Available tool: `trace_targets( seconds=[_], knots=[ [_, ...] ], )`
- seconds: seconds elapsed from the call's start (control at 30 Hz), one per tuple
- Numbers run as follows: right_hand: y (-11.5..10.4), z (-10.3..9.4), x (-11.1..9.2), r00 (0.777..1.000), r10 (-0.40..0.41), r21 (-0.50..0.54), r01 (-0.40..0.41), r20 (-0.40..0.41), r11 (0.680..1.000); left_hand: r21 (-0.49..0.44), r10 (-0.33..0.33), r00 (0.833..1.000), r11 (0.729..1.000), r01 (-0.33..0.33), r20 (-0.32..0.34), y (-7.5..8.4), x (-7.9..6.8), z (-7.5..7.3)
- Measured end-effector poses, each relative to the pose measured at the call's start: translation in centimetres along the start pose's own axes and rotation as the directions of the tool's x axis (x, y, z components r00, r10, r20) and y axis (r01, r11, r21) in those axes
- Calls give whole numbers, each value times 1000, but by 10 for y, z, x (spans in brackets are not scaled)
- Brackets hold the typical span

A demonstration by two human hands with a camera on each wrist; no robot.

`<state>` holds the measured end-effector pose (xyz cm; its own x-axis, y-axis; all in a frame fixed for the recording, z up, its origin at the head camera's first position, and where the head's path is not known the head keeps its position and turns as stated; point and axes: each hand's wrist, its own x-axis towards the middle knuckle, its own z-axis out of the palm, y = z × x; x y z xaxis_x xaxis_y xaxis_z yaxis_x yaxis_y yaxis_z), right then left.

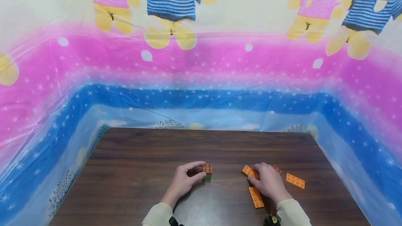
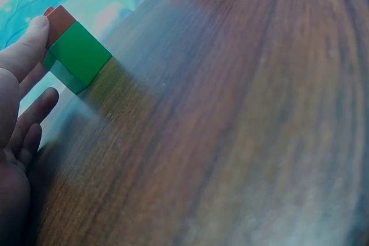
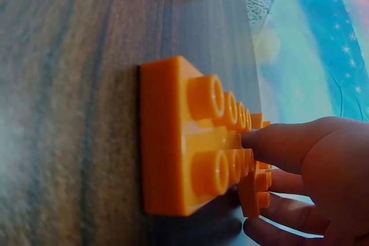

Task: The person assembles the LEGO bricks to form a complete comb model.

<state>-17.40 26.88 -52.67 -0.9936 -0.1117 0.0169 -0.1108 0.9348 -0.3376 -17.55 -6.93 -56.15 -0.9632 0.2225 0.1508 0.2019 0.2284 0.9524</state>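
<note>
My left hand (image 1: 185, 179) pinches a small two-part stack of toy building bricks on the brown table. Its upper part is a thin brown-orange brick (image 1: 207, 168), and below sits a green brick (image 2: 79, 56). The left thumb and forefinger are at the upper brick. My right hand (image 1: 268, 180) curls over a flat orange brick (image 1: 248, 170), thumb on the near side and fingers beyond. A second flat orange brick (image 3: 161, 142) lies just in front of that thumb, large in the right wrist view. Part of the gripped brick is hidden under the right hand.
Right of the right hand lies another flat orange brick (image 1: 295, 180). A smaller brown-orange brick (image 1: 277, 169) shows partly behind the same hand. The wooden table (image 1: 141, 152) ends at a printed curtain (image 1: 201, 100) along its back and sides.
</note>
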Motion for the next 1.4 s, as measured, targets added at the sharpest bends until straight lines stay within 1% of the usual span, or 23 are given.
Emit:
trace_targets(
  seconds=[0.2, 0.33, 0.47, 0.7, 0.87, 1.03, 1.4],
  knots=[
    [-3, -5, 0, 1000, -2, 16, 2, -6, 1000, 17, 6, 1000, 1000, -6, -12, 0, 0, 1],
    [-3, -5, 1, 1000, -9, 30, 10, -15, 999, 11, 8, 1000, 1000, -8, -8, 0, 0, 0],
    [-3, -3, 3, 999, -15, 71, 17, -36, 997, 11, 2, 1000, 1000, -2, -10, 0, 1, 0],
    [-7, -6, 4, 997, -35, 162, 44, -62, 986, 19, 7, 1000, 1000, -7, -15, 0, 1, 0],
    [-9, -6, 2, 995, -53, 177, 67, -86, 982, 22, 10, 1000, 1000, -9, -14, -1, 1, 1],
    [-14, -9, 1, 990, -91, 210, 112, -107, 971, 27, 15, 1000, 1000, -15, -7, -2, 1, 1],
    [-29, -12, 3, 985, -133, 274, 158, -107, 949, 5, 13, 1000, 1000, -13, 7, -2, 1, 0]
  ],
)
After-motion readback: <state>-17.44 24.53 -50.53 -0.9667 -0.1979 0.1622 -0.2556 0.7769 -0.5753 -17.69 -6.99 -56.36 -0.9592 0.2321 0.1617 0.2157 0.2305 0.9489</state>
